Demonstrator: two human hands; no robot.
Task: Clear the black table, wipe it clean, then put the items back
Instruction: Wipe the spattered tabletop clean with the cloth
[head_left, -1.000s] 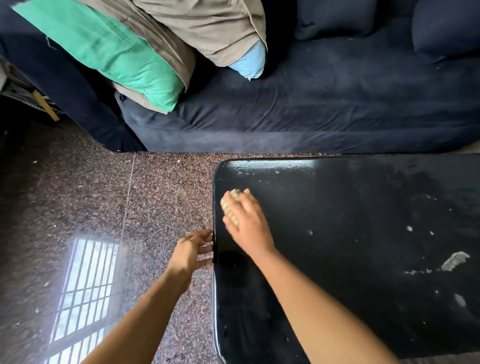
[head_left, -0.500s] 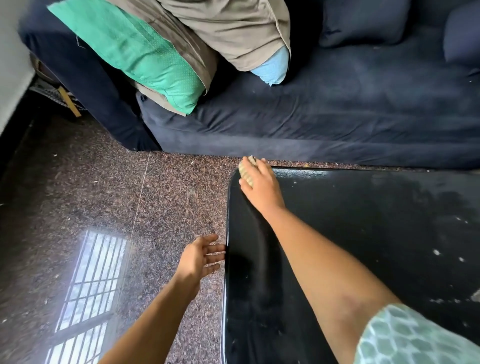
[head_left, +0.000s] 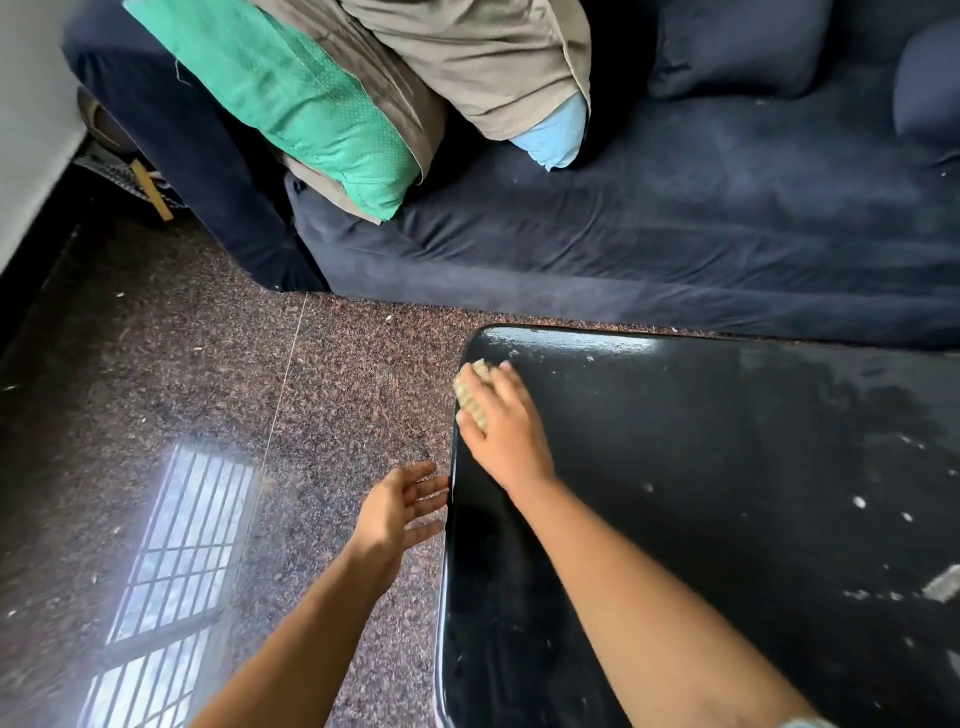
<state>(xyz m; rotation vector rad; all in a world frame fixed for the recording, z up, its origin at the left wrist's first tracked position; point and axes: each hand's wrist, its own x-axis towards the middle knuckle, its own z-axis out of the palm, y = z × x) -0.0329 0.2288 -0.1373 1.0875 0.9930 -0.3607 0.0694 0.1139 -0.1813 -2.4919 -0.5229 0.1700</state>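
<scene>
A glossy black table fills the lower right, dotted with pale crumbs and a whitish scrap near its right edge. My right hand presses a small beige cloth flat against the table's far left corner, the fingers spread over it and most of the cloth hidden beneath them. My left hand hovers palm up with straight fingers just off the table's left edge, below the tabletop level, holding nothing.
A dark blue sofa runs along the far side of the table, with green, beige and light blue pillows piled on its left end. Speckled brown stone floor lies to the left, with a window reflection.
My right hand with the cloth went up to the far left corner and has slid back a little along the left edge. My left hand opened its fingers beside the table edge.
</scene>
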